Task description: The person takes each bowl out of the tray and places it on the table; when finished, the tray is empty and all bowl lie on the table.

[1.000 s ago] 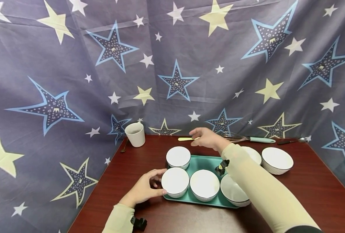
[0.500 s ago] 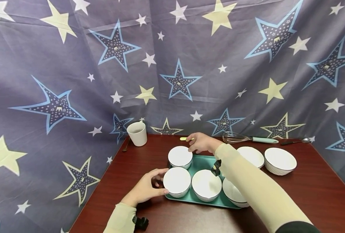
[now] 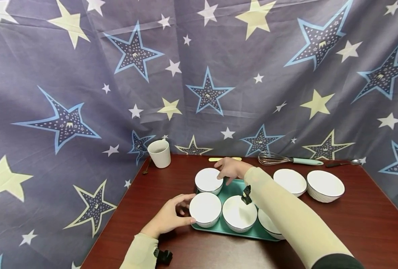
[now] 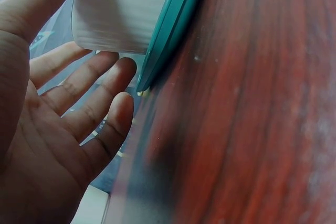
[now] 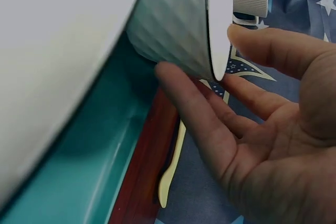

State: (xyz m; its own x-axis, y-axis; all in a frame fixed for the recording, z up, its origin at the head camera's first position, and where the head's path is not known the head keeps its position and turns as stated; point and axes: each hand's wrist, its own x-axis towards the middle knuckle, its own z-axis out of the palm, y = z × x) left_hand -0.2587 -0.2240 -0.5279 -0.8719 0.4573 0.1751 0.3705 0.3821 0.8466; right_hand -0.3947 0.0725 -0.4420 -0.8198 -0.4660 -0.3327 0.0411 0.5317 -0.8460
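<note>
My left hand (image 3: 172,216) cups the left side of the front-left white bowl (image 3: 205,210), thumb at its front and index finger at its back. In the left wrist view, the other fingers (image 4: 119,116) curl loosely beside the ribbed wall. My right hand (image 3: 232,169) reaches across the teal tray (image 3: 230,234) and holds the back-left white bowl (image 3: 209,180) at its right side. The right wrist view has the thumb over the dark rim and the index finger under the diamond-textured wall. Two more bowls, front middle (image 3: 239,213) and front right (image 3: 267,224), stand on the tray.
Two white bowls stand right of the right forearm, the outer bowl (image 3: 325,185) on the brown table (image 3: 360,220). A white mug (image 3: 159,153) is at back left. Along the back lie a yellow-handled utensil (image 3: 215,159), a whisk (image 3: 276,158) and a spoon (image 3: 343,163).
My right hand has come down and left, from over the yellow-handled utensil to the back-left bowl. The left hand stays at the front-left bowl. The head view has shifted slightly.
</note>
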